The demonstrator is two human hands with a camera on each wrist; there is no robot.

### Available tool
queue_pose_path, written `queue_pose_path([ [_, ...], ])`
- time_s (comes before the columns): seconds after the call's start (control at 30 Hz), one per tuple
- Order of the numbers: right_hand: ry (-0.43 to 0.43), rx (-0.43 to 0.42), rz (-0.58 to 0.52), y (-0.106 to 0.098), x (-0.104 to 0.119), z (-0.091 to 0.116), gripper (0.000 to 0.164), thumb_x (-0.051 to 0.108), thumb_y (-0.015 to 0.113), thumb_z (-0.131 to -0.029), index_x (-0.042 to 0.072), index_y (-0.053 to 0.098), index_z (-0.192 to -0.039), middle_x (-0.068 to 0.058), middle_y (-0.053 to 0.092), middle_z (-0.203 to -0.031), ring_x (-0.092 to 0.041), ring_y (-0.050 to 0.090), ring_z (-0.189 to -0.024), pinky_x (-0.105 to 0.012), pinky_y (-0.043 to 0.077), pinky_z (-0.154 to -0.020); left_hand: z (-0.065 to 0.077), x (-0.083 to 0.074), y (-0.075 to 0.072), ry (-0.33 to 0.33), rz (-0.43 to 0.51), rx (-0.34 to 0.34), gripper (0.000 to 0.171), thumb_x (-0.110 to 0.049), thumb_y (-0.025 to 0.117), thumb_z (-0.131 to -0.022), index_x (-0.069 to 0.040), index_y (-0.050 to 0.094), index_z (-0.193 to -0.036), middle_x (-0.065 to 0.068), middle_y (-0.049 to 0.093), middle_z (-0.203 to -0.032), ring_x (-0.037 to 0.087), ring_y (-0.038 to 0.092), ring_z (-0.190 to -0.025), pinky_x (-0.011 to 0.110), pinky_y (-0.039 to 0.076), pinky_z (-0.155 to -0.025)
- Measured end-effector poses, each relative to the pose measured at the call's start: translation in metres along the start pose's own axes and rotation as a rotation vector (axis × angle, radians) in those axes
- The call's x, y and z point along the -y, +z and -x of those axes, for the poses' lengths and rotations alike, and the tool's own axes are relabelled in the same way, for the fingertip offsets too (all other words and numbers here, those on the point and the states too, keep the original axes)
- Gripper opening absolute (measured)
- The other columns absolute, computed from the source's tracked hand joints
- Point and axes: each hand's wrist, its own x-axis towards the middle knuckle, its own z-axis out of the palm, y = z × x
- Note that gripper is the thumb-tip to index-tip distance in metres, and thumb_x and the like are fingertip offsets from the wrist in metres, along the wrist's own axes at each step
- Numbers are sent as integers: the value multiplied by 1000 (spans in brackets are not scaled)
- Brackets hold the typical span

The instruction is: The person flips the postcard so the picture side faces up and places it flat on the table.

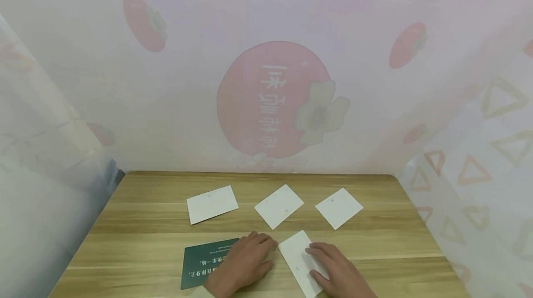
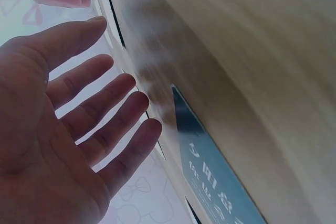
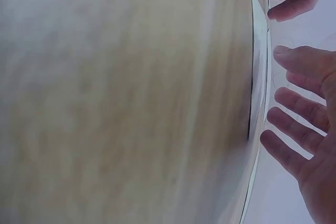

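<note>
My left hand (image 1: 245, 261) hovers over the right end of a dark green card (image 1: 200, 268) with white printed characters, hiding part of it. Its fingers look loosely extended in the left wrist view, with nothing held. A white card (image 1: 297, 258) lies slanted on the table just right of that hand. Over this card's right side is my right hand (image 1: 339, 270), fingers spread and slightly bent. In the right wrist view the right hand's fingertips (image 3: 268, 137) appear close to the white card (image 3: 258, 66); whether they touch it I cannot tell.
Three more white cards lie in a row farther back: one at left (image 1: 212, 205), one in the middle (image 1: 279, 206), one at right (image 1: 339, 208). The wooden table (image 1: 145, 233) ends at a pale curtain (image 1: 179, 103) with fruit prints, which also hangs at both sides.
</note>
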Motion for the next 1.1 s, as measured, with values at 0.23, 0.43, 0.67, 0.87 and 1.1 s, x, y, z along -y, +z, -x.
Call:
queue_pose_path([
  [0.23, 23, -2, 20, 0, -5, 7, 61, 25, 92, -84, 17, 70, -140, 2, 70, -140, -17, 67, -125, -40, 63, -97, -5, -3, 4, -28, -25, 22, 40, -32, 78, -99, -22, 72, -137, -3, 74, -134, 19, 65, -119, 43, 59, -97],
  [0.43, 43, -4, 19, -1, -6, 11, 68, 25, 93, -83, 19, 67, -145, 4, 68, -141, -15, 66, -124, -38, 62, -96, -9, -5, 6, -40, -36, 21, 45, -34, 78, -99, -23, 70, -141, -3, 73, -135, 19, 63, -116, 41, 58, -93],
  [0.67, 36, 5, 5, -4, -7, 15, 72, 27, 94, -82, 17, 65, -147, 2, 68, -140, -16, 66, -123, -38, 61, -95, -12, -9, 5, -42, -16, 12, 47, -35, 79, -97, -22, 70, -141, -2, 74, -135, 19, 63, -113, 41, 58, -92],
  [0.87, 52, 36, -22, -5, -11, 19, 87, 46, 97, -75, 16, 63, -149, 2, 67, -143, -19, 65, -123, -37, 61, -94, -13, -13, 7, -41, -35, -6, 51, -38, 78, -96, -23, 68, -143, -2, 74, -136, 20, 64, -114, 41, 58, -91],
  [1.1, 88, 120, -34, -5, -14, 24, 102, 72, 87, -78, 13, 57, -156, -4, 65, -150, -28, 64, -130, -48, 60, -94, -15, -17, 11, -38, -41, -24, 53, -39, 77, -96, -24, 66, -146, -1, 74, -136, 21, 65, -116, 42, 59, -93],
])
